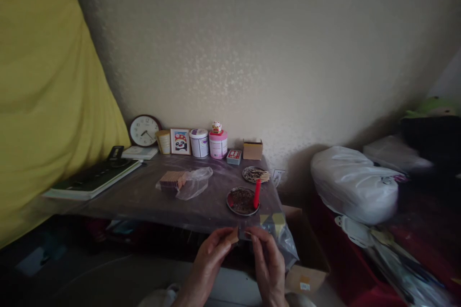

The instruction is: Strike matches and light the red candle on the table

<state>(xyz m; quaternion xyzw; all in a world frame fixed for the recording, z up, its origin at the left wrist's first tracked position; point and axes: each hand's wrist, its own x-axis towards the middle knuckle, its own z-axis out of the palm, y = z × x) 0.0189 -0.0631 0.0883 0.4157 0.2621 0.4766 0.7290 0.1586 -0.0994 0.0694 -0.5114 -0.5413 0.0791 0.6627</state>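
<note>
My left hand (214,252) pinches a small brown matchbox (234,236) just in front of the table edge. Close beside it, my right hand (266,254) holds a thin matchstick (248,233) between thumb and fingertips, its tip pointing toward the box. Beyond the hands, a red candle (257,194) stands upright at the right side of a round metal plate (228,203) covered with dark bits. Behind that plate lies another plate (244,175) with a heap of pale matchsticks (261,175). A row of matchboxes (173,180) sits on the table partly in clear plastic wrap (194,183).
Along the wall stand a clock (144,130), a panda picture (180,142), two canisters (199,144) and a cardboard box (252,149). A dark green book (93,177) lies left, near a yellow curtain (54,81). White bags (355,182) are piled on the right.
</note>
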